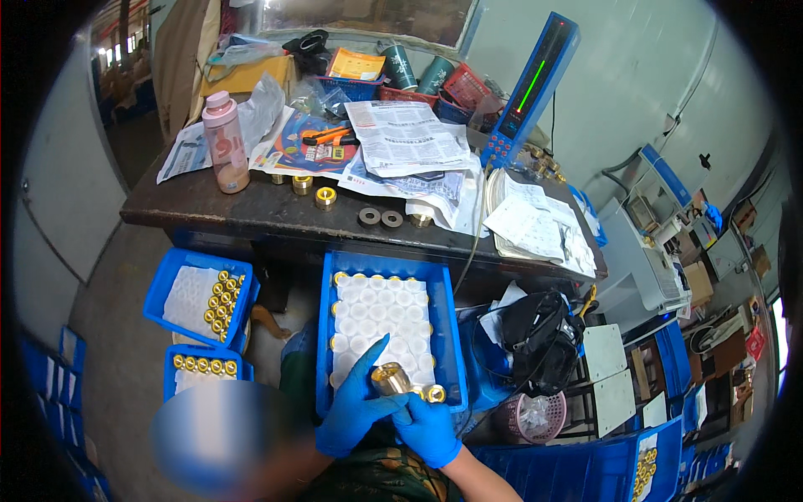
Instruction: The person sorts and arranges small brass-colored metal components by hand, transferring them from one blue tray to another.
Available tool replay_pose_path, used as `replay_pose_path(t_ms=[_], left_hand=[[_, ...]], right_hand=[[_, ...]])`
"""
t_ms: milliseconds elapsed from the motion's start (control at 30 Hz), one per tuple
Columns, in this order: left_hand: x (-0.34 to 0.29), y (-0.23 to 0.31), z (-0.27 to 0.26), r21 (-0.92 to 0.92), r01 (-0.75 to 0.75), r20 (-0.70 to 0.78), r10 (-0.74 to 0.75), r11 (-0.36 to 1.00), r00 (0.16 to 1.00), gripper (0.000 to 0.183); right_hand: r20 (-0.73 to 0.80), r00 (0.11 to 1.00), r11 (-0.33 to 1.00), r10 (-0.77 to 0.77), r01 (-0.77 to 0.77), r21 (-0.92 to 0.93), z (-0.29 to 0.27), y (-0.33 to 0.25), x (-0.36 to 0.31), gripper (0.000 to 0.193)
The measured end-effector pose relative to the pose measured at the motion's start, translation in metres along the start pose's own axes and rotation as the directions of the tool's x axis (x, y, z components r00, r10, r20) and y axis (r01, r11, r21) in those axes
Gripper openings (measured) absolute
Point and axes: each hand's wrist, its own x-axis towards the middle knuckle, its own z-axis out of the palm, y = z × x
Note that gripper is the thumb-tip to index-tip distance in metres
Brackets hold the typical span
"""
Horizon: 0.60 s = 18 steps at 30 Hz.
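Note:
Both my hands wear blue gloves and meet over the near end of a large blue bin [459,368]. My left hand [350,416] grips a shiny cylindrical metal fitting [390,378] by its side, the index finger stretched out past it. Beside it, my right hand [428,429] is closed, its fingertips against the left thumb and the fitting's lower end; what is inside its fingers is hidden. Just above the right hand a gold-rimmed fitting [434,393] shows. White sheeting [381,314] covers most of the bin's contents, with gold rims of several fittings showing along its edges.
Two smaller blue bins [159,280] of gold fittings stand at the left. Across the desk [276,213] lie papers [410,138], a pink bottle [224,142], loose metal rings [369,217] and a tall blue gauge [535,88]. A black backpack [539,339] and a pink basket [555,418] are at the right.

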Motion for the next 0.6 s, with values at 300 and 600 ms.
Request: replay_pose_path(t_ms=[300,600], left_hand=[[-0.017,-0.015,-0.026,0.013,0.039,-0.183,-0.036,0.999,0.982,0.06],[-0.048,-0.01,-0.155,0.568,-0.041,-0.622,0.462,0.822,0.632,0.054]], right_hand=[[0.232,0.971,0.998,0.052,-0.062,0.034,0.022,-0.006,0.002,0.022],[0.36,0.839,0.851,0.407,-0.492,0.185,-0.007,-0.009,0.013,0.026]])
